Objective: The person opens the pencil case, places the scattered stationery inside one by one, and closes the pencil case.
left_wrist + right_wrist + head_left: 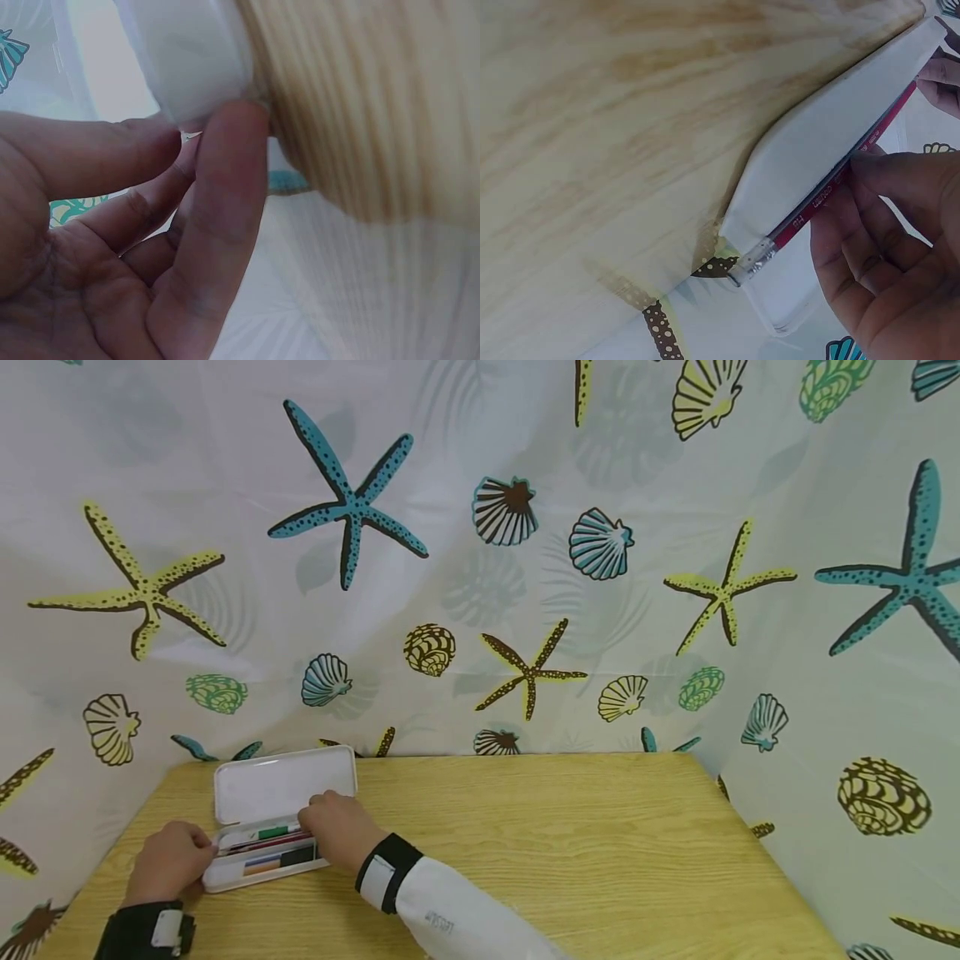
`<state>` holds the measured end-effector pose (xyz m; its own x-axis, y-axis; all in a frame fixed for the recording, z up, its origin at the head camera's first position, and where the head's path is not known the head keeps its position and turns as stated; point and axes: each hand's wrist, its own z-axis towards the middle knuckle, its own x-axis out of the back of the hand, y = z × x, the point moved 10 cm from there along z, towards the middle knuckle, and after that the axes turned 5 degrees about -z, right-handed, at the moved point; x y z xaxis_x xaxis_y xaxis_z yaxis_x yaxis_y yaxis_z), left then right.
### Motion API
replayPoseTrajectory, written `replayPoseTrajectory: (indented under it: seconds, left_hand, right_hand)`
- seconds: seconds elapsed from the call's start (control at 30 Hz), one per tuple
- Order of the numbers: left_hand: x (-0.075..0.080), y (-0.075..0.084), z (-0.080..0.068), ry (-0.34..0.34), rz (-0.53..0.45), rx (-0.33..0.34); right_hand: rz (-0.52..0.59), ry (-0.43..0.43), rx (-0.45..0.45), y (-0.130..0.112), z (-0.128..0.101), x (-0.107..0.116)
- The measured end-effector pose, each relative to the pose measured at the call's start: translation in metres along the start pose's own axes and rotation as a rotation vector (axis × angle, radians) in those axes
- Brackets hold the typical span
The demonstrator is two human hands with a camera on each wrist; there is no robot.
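Note:
A white pencil case [258, 880] lies unfolded at the table's left, its lid [273, 785] tipped back. My left hand [168, 862] pinches the case's left end; thumb and forefinger meet its white corner [199, 75] in the left wrist view. At the other end, my right hand [341, 831] reaches over the tray. The right wrist view has its thumb and fingers pinching a red pencil [821, 195] with a metal eraser end, along the case's side. A green marker [273, 832] and a dark, orange-and-blue row of items [288, 858] lie inside.
The wooden table [570, 852] stretches off to the right of the case. A white cloth [450, 585] printed with starfish and shells hangs behind the table and along its sides.

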<state>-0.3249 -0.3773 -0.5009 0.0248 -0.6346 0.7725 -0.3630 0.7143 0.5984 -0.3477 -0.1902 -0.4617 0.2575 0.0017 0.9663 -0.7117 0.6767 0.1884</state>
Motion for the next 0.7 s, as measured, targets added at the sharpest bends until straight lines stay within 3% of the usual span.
replayPoseTrajectory:
  seconds: [0.7]
  left_hand:
    - [-0.0004, -0.0007, 0.0011, -0.003, -0.008, -0.022]
  right_hand:
    - [-0.061, -0.03, -0.035, -0.0023, 0.0055, -0.0025]
